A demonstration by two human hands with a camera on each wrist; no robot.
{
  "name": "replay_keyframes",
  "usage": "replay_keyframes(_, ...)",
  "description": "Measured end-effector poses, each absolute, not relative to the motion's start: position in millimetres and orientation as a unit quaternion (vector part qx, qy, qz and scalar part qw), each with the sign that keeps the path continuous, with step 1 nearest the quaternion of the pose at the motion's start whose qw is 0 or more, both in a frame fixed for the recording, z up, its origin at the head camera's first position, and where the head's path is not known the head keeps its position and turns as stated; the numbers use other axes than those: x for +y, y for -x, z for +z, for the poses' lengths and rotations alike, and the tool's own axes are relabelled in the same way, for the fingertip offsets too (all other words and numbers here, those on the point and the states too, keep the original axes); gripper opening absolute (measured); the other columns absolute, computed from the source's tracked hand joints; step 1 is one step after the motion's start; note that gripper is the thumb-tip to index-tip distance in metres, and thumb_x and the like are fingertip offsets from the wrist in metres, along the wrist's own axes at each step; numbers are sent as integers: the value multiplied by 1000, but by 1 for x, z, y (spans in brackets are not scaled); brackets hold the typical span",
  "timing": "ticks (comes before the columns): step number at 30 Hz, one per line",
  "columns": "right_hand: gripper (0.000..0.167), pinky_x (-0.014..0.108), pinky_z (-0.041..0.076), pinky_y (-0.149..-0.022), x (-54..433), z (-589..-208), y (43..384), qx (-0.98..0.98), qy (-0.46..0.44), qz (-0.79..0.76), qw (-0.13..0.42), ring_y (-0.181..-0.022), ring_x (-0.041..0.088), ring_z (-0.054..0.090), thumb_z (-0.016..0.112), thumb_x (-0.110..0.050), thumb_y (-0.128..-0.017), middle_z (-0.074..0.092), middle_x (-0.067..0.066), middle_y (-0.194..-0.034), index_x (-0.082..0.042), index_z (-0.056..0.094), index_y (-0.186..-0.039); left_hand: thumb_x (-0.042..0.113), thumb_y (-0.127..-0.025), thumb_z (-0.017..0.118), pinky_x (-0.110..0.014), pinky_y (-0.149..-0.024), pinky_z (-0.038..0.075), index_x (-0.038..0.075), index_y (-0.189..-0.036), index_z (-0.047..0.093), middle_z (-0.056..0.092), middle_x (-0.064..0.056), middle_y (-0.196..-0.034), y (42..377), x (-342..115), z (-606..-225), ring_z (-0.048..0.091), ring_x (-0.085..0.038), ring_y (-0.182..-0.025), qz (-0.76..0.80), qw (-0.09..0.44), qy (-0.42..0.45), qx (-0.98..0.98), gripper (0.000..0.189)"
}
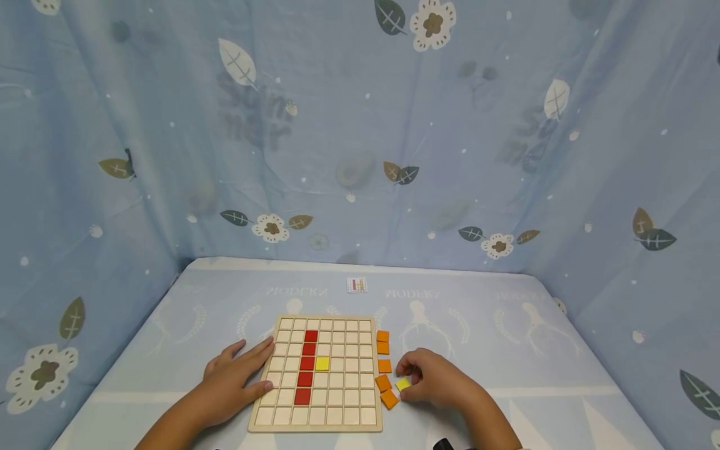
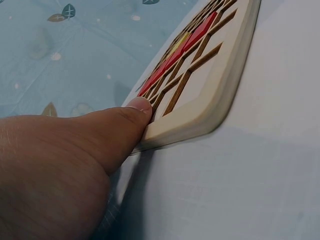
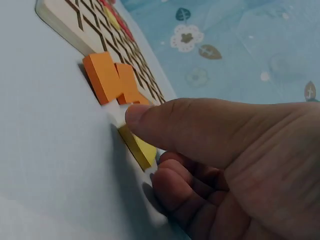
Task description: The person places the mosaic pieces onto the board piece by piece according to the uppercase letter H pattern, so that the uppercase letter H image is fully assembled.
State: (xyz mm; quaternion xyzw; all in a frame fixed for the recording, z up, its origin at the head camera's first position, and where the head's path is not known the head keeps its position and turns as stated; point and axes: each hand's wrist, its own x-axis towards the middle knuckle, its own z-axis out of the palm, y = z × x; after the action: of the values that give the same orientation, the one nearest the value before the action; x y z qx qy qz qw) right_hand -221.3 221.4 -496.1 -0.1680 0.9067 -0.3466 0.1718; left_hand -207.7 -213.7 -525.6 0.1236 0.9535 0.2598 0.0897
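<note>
A wooden grid board point(image 1: 344, 428) lies flat with a column of red tiles point(image 1: 305, 364) in its cells and one yellow tile point(image 1: 322, 364) to the right of the middle red one. On the board's left edge rests my left hand point(image 1: 233, 381), fingers spread and thumb point(image 2: 135, 112) on the rim. Right of the board, my right hand point(image 1: 435, 378) pinches a second yellow tile point(image 3: 137, 145) with thumb and curled fingers, low at the tabletop. Whether that tile touches the cloth cannot be told. Several orange tiles point(image 1: 384, 366) lie between this hand and the board.
A small card point(image 1: 357, 285) printed with a coloured grid lies behind the board. Patterned cloth covers the table point(image 1: 484, 312), and a blue curtain point(image 1: 349, 125) surrounds its back and sides. A dark object point(image 1: 443, 444) shows at the bottom edge near the right forearm.
</note>
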Motion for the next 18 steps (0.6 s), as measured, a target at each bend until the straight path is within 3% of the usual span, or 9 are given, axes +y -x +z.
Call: replay_keyframes(18,24,27,46,-66,227,-500,221,901,152,-370,168,-77,16,57,88,-15,-84,61,-2,-82,-21,67,-93,66,-92,68,-77,-110,11,28,-163,41,28,10,-173,206,-214,-525,13,-54,-156,257,85,-133,953,85)
